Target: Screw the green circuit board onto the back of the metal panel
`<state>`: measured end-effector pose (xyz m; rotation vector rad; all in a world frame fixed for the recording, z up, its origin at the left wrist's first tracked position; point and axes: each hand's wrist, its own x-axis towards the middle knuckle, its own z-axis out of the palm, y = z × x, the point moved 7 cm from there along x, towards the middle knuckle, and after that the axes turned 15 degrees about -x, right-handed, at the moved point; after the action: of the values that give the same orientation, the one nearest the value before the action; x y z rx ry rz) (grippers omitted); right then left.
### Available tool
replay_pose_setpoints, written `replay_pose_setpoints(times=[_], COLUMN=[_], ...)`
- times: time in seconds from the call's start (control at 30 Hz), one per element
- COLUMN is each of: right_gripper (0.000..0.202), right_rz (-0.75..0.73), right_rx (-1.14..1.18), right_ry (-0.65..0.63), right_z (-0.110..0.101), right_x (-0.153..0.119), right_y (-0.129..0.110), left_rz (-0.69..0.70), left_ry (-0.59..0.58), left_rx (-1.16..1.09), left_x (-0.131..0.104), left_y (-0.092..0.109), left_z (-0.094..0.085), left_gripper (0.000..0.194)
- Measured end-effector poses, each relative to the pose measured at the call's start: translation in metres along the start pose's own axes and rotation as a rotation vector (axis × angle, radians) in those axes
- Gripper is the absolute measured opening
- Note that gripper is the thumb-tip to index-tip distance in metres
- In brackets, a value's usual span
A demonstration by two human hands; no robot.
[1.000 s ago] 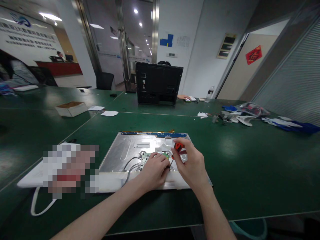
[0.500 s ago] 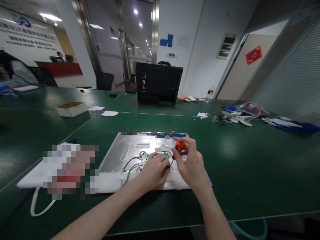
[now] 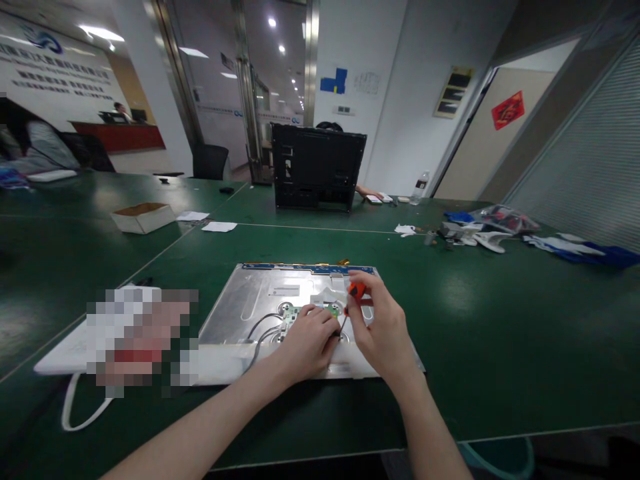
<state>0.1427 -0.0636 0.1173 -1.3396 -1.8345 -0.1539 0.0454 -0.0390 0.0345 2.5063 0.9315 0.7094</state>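
Observation:
A flat display panel (image 3: pixel 255 287) lies on the table with its metal back facing up. A small green circuit board (image 3: pixel 290 325) sits on it, with dark cables running off to the left. My left hand (image 3: pixel 311 337) presses over the board with bent fingers, hiding much of it. In my right hand (image 3: pixel 383 327) is a screwdriver (image 3: pixel 357 291) with an orange and black handle, pinched between thumb and fingers. Its thin shaft slants down to the board's right edge, beside my left fingertips. The tip itself is hidden.
A black monitor housing (image 3: pixel 318 167) stands across the table, with another person's hand (image 3: pixel 367 192) beside it. An open box (image 3: pixel 143 219) and papers (image 3: pixel 219 227) are at left. A blurred-out item lies near the panel's left side. Loose parts and bags (image 3: pixel 505 219) are at right.
My right fingers have shifted slightly around the screwdriver handle, which is a little lower and turned. My left hand stays in place. The other person's hand has moved slightly.

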Motion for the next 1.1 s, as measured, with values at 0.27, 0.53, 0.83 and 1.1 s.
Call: replay_pose_setpoints(times=[0.27,0.53,0.83,1.1], right_gripper=[0.026,0.032,0.037,0.026], right_rz=[0.064,0.024,0.007,0.003], right_rx=[0.038,0.014,-0.046,-0.064], right_ry=[-0.024,-0.033,0.023,0.060], right_z=[0.006,0.002,-0.004,-0.003], right_x=[-0.003,0.000,0.002,0.000], right_y=[0.008,0.001,0.000,0.004], left_rz=[-0.001,-0.007,0.001,-0.006], left_ry=[-0.007,-0.003,0.003,0.007], left_rx=[0.002,0.003,-0.008,-0.027], left_x=[0.000,0.000,0.000,-0.001], left_y=[0.001,0.001,0.000,0.000], left_z=[0.000,0.000,0.000,0.000], left_gripper=[0.009,0.009,0.009,0.016])
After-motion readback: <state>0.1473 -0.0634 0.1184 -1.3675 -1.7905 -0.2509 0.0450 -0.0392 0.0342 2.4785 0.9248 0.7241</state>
